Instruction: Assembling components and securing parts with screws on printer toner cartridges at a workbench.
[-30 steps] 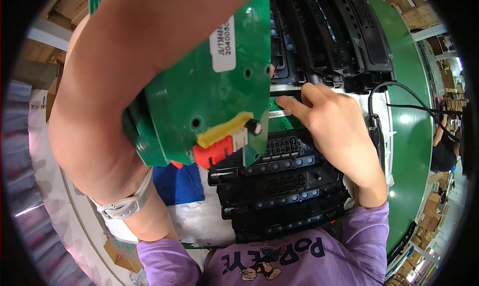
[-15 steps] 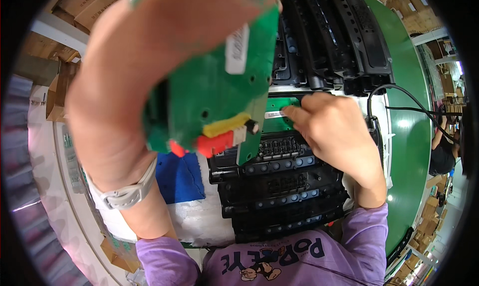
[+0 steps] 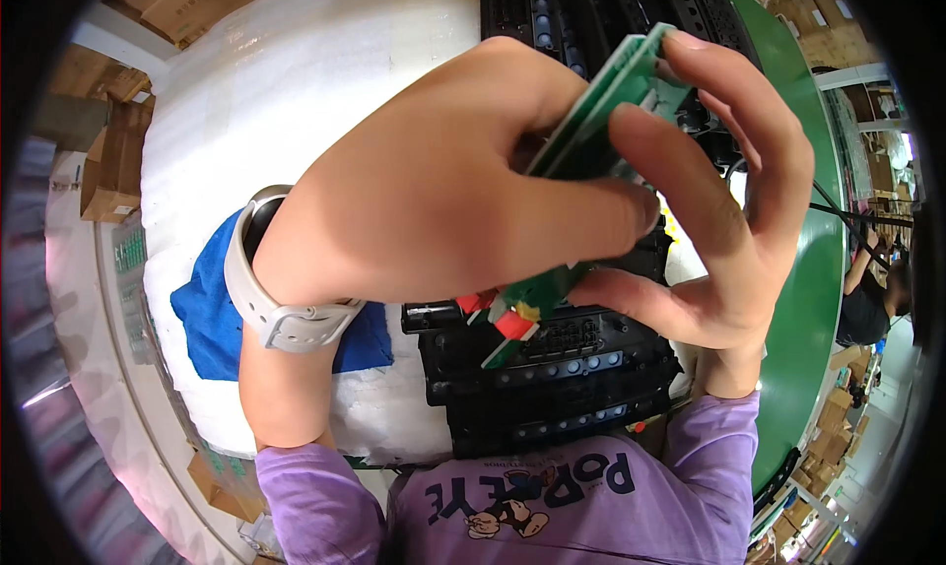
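1. Your left hand (image 3: 424, 191) fills the middle of the view, fingers curled and thumb pressed flat across a green circuit board (image 3: 591, 122), so it is pinching the board from the 9 o'clock side.
2. Your right hand (image 3: 719, 230) comes in from 4 o'clock; its fingers (image 3: 734, 102) hook over the board's upper edge near 1 o'clock and a lower finger props the bottom end, so this hand is also closed on the board.
3. The board is held up in the air close to the camera, seen nearly edge-on, running from about 1 o'clock down toward 6 o'clock, clear of the stack below it.
4. At the board's lower end, red and yellow parts (image 3: 507, 314) stick out (what kind of parts, you cannot tell from here).
5. Under your hands, toward 6 o'clock, lies a stack of black plastic panels (image 3: 552, 388) with rows of small buttons; more black panels (image 3: 581, 13) sit at 12 o'clock.
6. The panels rest on a white foam sheet (image 3: 296, 82), with a blue cloth (image 3: 212, 319) beside your left wrist at 9 o'clock.
7. A pale watch strap (image 3: 261, 304) circles your left wrist.
8. A green conveyor belt (image 3: 808, 338) curves along 3 o'clock, and cardboard boxes (image 3: 108, 166) stand at 10 o'clock.
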The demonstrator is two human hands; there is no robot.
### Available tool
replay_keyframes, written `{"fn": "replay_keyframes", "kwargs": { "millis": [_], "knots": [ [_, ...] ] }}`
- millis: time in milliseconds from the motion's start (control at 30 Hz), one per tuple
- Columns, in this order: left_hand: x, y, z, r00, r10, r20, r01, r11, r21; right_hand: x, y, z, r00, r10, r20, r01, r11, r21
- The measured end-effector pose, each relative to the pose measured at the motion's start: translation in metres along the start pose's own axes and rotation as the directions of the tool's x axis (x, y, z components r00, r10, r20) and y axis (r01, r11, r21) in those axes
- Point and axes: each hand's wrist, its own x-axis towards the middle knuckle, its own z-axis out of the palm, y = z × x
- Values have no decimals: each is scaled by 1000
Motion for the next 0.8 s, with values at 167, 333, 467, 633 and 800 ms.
{"fn": "replay_keyframes", "kwargs": {
  "millis": [167, 333, 467, 633, 800],
  "knots": [
    [0, 3, 0, 997, 15, 73, -17, 1000, 18, -5, 10, -7, 990, -143, 7, 143, 983, -117],
    [-2, 3, -2, 997, -19, 78, 20, 1000, -10, -1, 1, -5, 997, -68, -23, 66, 994, -92],
    [2, 7, 1, 997, -51, 65, 61, 986, -158, -5, -7, -13, 999, 27, -18, -28, 997, -73],
    [-4, 2, -7, 998, -45, -39, 42, 997, -70, -11, -7, -19, 993, 102, -57, -86, 971, 225],
    [-5, 22, -6, 896, -186, -404, 101, 969, -223, -31, -9, -15, 885, 406, 229, -466, 778, 421]
  ]
}}
